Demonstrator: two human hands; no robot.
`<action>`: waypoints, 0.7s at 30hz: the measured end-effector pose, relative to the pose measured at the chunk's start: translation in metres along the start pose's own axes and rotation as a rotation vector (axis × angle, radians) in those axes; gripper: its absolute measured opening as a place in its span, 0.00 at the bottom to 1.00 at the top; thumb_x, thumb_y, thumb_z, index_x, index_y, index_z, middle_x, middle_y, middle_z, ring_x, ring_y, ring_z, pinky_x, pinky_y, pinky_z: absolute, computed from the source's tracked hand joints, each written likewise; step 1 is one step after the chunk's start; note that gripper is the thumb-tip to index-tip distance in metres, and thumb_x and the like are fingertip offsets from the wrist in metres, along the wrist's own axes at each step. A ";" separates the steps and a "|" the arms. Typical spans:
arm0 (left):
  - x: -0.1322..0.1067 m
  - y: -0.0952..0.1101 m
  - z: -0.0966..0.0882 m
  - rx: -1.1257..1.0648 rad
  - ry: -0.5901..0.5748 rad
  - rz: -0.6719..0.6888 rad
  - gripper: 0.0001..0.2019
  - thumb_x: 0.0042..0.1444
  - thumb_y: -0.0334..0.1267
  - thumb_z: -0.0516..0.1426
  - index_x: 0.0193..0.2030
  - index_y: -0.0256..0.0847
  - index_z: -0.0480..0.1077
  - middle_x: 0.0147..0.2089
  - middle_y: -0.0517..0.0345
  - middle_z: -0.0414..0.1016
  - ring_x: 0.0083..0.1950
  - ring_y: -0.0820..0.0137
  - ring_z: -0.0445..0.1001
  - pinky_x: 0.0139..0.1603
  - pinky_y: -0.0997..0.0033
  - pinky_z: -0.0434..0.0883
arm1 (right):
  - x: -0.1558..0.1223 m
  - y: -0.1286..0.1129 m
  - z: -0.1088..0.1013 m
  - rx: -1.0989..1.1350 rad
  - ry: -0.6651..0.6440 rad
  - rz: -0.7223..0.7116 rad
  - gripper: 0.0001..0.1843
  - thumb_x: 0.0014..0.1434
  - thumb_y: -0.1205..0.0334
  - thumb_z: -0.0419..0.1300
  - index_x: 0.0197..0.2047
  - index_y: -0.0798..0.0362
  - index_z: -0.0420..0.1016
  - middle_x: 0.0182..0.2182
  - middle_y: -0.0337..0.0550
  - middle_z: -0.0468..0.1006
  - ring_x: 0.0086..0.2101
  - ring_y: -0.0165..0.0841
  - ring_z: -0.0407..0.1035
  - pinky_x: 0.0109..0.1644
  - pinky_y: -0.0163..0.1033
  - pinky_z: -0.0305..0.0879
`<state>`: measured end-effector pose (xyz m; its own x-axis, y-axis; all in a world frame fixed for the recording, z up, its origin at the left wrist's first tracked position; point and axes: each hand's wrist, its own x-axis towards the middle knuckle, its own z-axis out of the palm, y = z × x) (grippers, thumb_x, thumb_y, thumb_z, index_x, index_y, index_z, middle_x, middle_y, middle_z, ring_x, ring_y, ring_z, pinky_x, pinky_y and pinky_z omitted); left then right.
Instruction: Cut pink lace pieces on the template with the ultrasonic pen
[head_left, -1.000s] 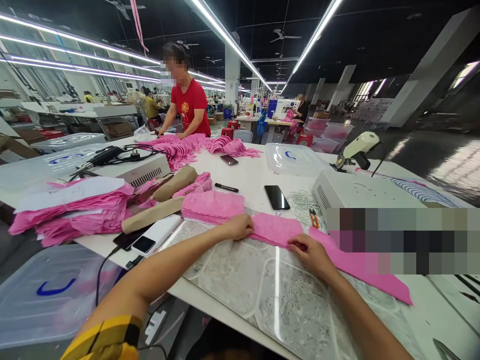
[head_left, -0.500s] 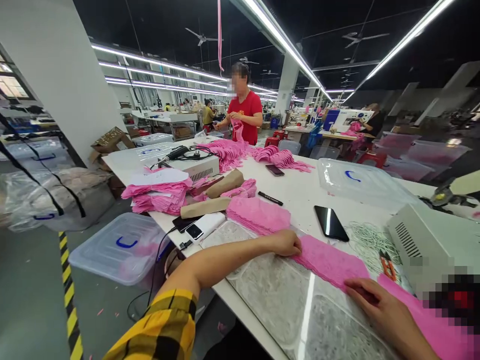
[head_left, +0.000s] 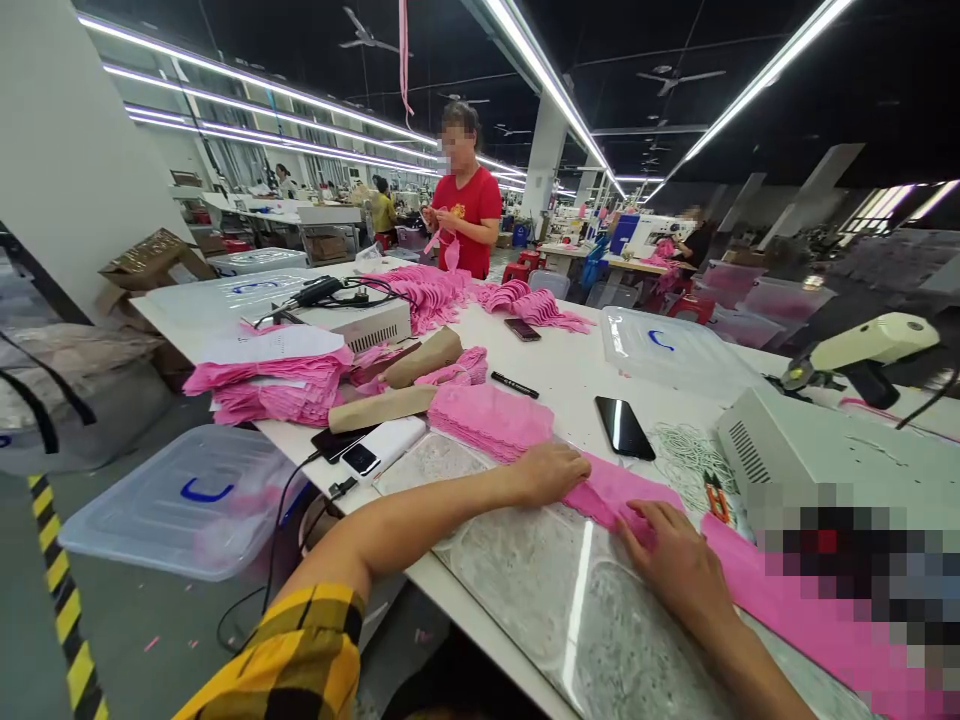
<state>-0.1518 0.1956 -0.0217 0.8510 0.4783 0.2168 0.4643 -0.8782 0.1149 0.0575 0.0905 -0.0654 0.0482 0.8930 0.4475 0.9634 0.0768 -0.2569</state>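
Observation:
A strip of pink fabric [head_left: 619, 478] lies on the grey marbled board in front of me. My left hand [head_left: 546, 474] is closed, its fingertips pinching the strip's left part. Close by, my right hand [head_left: 670, 548] grips the near edge between thumb and fingers, and the fabric bunches slightly between the two hands. Just beyond my left hand is a neat stack of pink fabric pieces [head_left: 491, 418]. Another long pink piece [head_left: 780, 605] runs past my right forearm toward the lower right.
The marbled board [head_left: 525, 590] covers the table's near edge. Around it are a phone [head_left: 625, 428], a marker [head_left: 514, 385], orange-handled snips [head_left: 716, 497], pale cords [head_left: 694, 452], a machine box [head_left: 832, 450] and a white power bank [head_left: 386, 447]. Across the table, a person in red [head_left: 469, 215] handles pink pieces.
My right hand has slid left along the fabric, closer to my left hand, and now grips its edge. The camera view has turned to the right. The person opposite has brought both hands together.

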 end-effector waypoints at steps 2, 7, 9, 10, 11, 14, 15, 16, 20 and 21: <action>-0.002 -0.002 -0.001 0.041 0.004 0.041 0.08 0.66 0.28 0.51 0.40 0.36 0.70 0.40 0.48 0.75 0.45 0.65 0.72 0.49 0.66 0.68 | -0.001 0.011 0.003 -0.057 0.046 -0.024 0.21 0.60 0.51 0.46 0.40 0.51 0.77 0.40 0.48 0.80 0.38 0.41 0.75 0.37 0.45 0.71; -0.025 -0.008 -0.008 0.076 0.007 0.155 0.07 0.64 0.25 0.52 0.38 0.38 0.69 0.39 0.50 0.74 0.43 0.64 0.70 0.46 0.67 0.67 | -0.016 0.027 -0.011 -0.023 0.074 -0.097 0.18 0.60 0.52 0.48 0.39 0.48 0.77 0.37 0.43 0.81 0.34 0.36 0.76 0.31 0.39 0.70; -0.044 -0.006 -0.011 0.076 -0.003 0.192 0.07 0.64 0.26 0.52 0.38 0.39 0.69 0.39 0.51 0.73 0.42 0.65 0.69 0.45 0.67 0.66 | -0.027 0.019 -0.020 0.042 -0.001 -0.123 0.17 0.60 0.52 0.49 0.38 0.47 0.77 0.36 0.42 0.81 0.32 0.34 0.76 0.30 0.37 0.70; -0.056 -0.004 -0.013 0.075 -0.011 0.207 0.07 0.63 0.26 0.53 0.38 0.40 0.69 0.39 0.51 0.73 0.41 0.66 0.69 0.44 0.68 0.66 | -0.032 0.012 -0.025 0.076 -0.070 -0.135 0.17 0.60 0.52 0.49 0.37 0.46 0.78 0.35 0.41 0.81 0.30 0.34 0.76 0.29 0.37 0.70; -0.068 -0.002 -0.014 0.072 -0.020 0.217 0.07 0.63 0.26 0.53 0.37 0.41 0.69 0.39 0.52 0.74 0.41 0.67 0.69 0.44 0.69 0.66 | -0.037 0.004 -0.029 0.113 -0.158 -0.149 0.17 0.61 0.51 0.49 0.36 0.45 0.78 0.34 0.41 0.81 0.29 0.33 0.75 0.28 0.36 0.69; -0.104 -0.001 -0.020 0.060 -0.035 0.213 0.04 0.63 0.34 0.56 0.36 0.44 0.70 0.38 0.56 0.75 0.40 0.69 0.71 0.43 0.71 0.66 | -0.044 -0.019 -0.041 0.240 -0.462 -0.195 0.17 0.62 0.50 0.50 0.34 0.44 0.78 0.32 0.41 0.79 0.28 0.32 0.74 0.31 0.35 0.70; -0.114 -0.004 -0.023 0.059 -0.026 0.187 0.03 0.64 0.36 0.57 0.37 0.44 0.70 0.38 0.57 0.75 0.40 0.69 0.71 0.43 0.72 0.67 | -0.042 -0.027 -0.044 0.277 -0.508 -0.197 0.17 0.63 0.49 0.50 0.35 0.44 0.79 0.32 0.41 0.79 0.28 0.32 0.74 0.32 0.35 0.70; -0.121 -0.010 -0.026 0.063 -0.008 0.143 0.03 0.64 0.37 0.56 0.39 0.44 0.71 0.39 0.57 0.75 0.41 0.70 0.72 0.44 0.72 0.67 | -0.037 -0.034 -0.045 0.308 -0.510 -0.191 0.18 0.63 0.47 0.51 0.35 0.44 0.79 0.33 0.42 0.79 0.29 0.32 0.73 0.33 0.36 0.71; -0.129 -0.056 -0.040 0.115 0.114 -0.131 0.08 0.66 0.32 0.50 0.45 0.39 0.71 0.49 0.48 0.74 0.50 0.64 0.71 0.53 0.65 0.66 | 0.007 -0.064 -0.032 0.398 -0.296 -0.184 0.19 0.61 0.45 0.52 0.37 0.48 0.78 0.35 0.46 0.79 0.29 0.33 0.72 0.34 0.38 0.70; -0.127 -0.069 -0.043 0.125 0.131 -0.178 0.08 0.66 0.31 0.51 0.46 0.37 0.71 0.52 0.45 0.73 0.53 0.62 0.71 0.55 0.63 0.65 | 0.021 -0.072 -0.024 0.407 -0.254 -0.198 0.18 0.61 0.46 0.52 0.37 0.48 0.78 0.35 0.46 0.79 0.29 0.33 0.72 0.34 0.39 0.70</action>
<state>-0.3022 0.1959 -0.0158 0.7177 0.6137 0.3290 0.6377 -0.7691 0.0436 -0.0049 0.0934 -0.0166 -0.2388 0.9193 0.3127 0.7646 0.3765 -0.5231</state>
